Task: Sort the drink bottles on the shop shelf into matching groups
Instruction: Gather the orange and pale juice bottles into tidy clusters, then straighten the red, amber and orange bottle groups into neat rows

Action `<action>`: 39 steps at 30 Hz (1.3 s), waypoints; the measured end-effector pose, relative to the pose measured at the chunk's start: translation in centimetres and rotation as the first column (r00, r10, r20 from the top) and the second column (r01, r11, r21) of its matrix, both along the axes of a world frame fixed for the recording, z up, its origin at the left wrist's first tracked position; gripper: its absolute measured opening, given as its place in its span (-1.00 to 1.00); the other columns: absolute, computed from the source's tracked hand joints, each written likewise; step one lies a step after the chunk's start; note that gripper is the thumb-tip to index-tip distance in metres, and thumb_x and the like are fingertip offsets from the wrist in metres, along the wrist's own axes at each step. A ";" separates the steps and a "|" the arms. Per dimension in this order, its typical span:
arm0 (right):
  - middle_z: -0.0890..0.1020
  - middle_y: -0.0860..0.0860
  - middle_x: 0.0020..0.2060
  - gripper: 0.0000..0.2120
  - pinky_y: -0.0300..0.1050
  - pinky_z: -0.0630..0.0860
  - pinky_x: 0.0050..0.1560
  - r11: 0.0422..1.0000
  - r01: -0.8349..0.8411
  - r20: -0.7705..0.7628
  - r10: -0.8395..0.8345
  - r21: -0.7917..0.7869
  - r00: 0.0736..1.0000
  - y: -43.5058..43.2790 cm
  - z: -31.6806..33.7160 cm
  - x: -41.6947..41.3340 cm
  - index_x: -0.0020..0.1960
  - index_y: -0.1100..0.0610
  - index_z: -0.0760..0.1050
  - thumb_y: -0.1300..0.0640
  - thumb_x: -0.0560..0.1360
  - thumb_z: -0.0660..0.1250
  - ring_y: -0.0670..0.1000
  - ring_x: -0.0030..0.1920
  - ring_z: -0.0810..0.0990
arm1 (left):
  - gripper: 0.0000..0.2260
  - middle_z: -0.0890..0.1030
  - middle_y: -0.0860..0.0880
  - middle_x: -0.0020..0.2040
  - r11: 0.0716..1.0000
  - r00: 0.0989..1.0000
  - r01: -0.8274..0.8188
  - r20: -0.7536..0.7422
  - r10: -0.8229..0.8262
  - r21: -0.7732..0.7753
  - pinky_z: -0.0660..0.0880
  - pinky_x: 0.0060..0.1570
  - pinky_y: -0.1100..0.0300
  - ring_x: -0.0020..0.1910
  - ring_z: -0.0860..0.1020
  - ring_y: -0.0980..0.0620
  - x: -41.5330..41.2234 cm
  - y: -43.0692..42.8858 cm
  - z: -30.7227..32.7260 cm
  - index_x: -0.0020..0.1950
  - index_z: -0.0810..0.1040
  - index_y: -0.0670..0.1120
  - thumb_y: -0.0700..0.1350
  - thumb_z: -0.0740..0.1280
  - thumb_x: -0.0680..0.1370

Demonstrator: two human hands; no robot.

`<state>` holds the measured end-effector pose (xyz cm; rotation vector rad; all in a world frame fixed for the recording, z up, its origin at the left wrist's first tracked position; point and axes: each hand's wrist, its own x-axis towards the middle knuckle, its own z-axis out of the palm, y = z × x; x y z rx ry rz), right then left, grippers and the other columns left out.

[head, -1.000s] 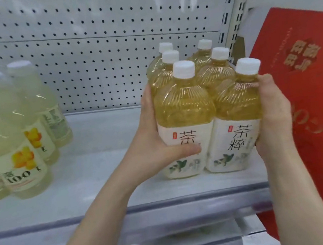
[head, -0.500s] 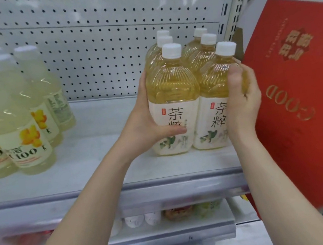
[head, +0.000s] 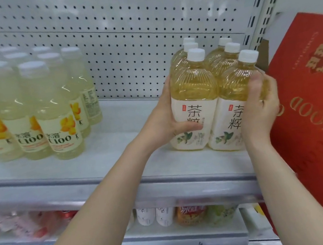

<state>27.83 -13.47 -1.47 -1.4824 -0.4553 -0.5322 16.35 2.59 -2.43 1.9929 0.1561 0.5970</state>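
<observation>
The shelf (head: 121,143) has bare room between the pale citrus drink bottles (head: 60,125) at its left, too blurred to count, and six tea bottles (head: 192,84), two rows of three, at its right end just beside a red gift box (head: 313,120). The left hand (head: 162,122) curls its fingers round the front-left tea bottle, and the right hand (head: 259,111) curls its fingers round the front-right one.

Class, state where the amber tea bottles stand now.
Head view: amber tea bottles stand far right on the shelf, held between left hand and right hand, beside the red box.
</observation>
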 end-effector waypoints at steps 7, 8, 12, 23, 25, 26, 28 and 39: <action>0.44 0.16 0.44 -0.55 -0.02 0.28 0.48 0.956 0.280 0.190 -0.259 -0.092 0.947 1.4 -0.1 -4.5 0.52 0.24 0.25 0.13 0.66 0.11 0.12 0.46 0.39 | -0.22 0.22 0.04 0.58 0.890 0.986 -0.102 -0.074 0.150 0.444 0.15 0.41 0.25 0.51 0.25 0.08 -5.8 1.4 0.2 0.62 0.05 0.01 0.07 0.42 0.53; 0.35 0.20 0.49 -0.49 0.02 0.18 0.55 0.948 0.301 0.239 -0.270 -0.104 0.933 2.2 -0.3 -6.0 0.54 0.27 0.21 0.24 0.60 0.13 0.15 0.53 0.28 | -0.30 0.25 0.04 0.57 0.868 0.987 -0.122 -0.035 0.158 0.482 0.13 0.37 0.33 0.51 0.25 0.09 -7.5 2.0 0.0 0.60 0.11 0.00 0.05 0.39 0.56; 0.27 0.20 0.53 -0.44 0.07 0.12 0.58 0.947 0.272 0.333 -0.204 -0.173 0.920 7.5 -1.2 -14.2 0.55 0.27 0.19 0.34 0.57 0.19 0.15 0.58 0.18 | -0.53 0.51 0.03 0.38 0.838 0.971 -0.237 0.134 0.196 0.491 0.35 0.31 0.21 0.35 0.45 0.06 -15.8 6.5 -0.6 0.47 0.41 0.00 -0.04 0.38 0.57; 0.59 0.10 0.16 -0.74 -0.41 0.28 0.22 0.904 -0.077 0.407 0.264 -0.420 0.874 27.0 -4.2 -33.4 0.21 0.20 0.57 0.29 0.54 0.28 0.03 0.20 0.52 | -0.69 0.60 0.07 0.18 0.675 0.821 -0.559 0.203 0.534 0.482 0.43 0.07 0.29 0.03 0.47 0.24 -39.3 23.0 -2.0 0.27 0.59 0.02 -0.13 0.43 0.53; 0.59 0.10 0.16 -0.73 -0.33 0.29 0.19 0.868 -0.142 0.389 0.353 -0.476 0.851 30.4 -3.9 -35.9 0.22 0.19 0.58 0.26 0.54 0.28 0.04 0.21 0.51 | -0.69 0.59 0.04 0.21 0.625 0.776 -0.598 0.170 0.607 0.502 0.38 0.07 0.31 0.09 0.51 0.14 -42.7 26.0 -1.5 0.28 0.59 0.01 -0.13 0.42 0.54; 0.59 0.09 0.16 -0.72 -0.29 0.31 0.19 0.844 -0.181 0.370 0.401 -0.505 0.838 32.1 -3.7 -37.1 0.23 0.17 0.57 0.24 0.55 0.27 0.05 0.21 0.52 | -0.69 0.58 0.03 0.22 0.597 0.753 -0.614 0.156 0.639 0.516 0.38 0.09 0.30 0.13 0.52 0.10 -44.2 27.5 -1.2 0.30 0.58 0.00 -0.12 0.42 0.55; 0.59 0.07 0.17 -0.72 -0.26 0.33 0.14 0.795 -0.238 0.337 0.479 -0.557 0.810 35.5 -3.0 -39.1 0.26 0.15 0.56 0.20 0.57 0.26 0.07 0.20 0.54 | -0.68 0.57 0.02 0.24 0.541 0.707 -0.645 0.153 0.690 0.540 0.37 0.13 0.27 0.19 0.53 0.05 -47.0 30.4 -0.4 0.31 0.58 -0.02 -0.13 0.41 0.55; 0.57 0.01 0.27 -0.61 -0.19 0.37 0.11 0.581 -0.428 0.176 0.711 -0.692 0.681 52.0 2.1 -43.2 0.46 0.05 0.43 0.01 0.65 0.25 -0.01 0.23 0.52 | -0.61 0.48 -0.09 0.39 0.361 0.580 -0.659 0.140 0.803 0.660 0.42 0.25 0.01 0.30 0.50 -0.11 -51.3 45.9 4.2 0.45 0.44 -0.08 -0.14 0.31 0.61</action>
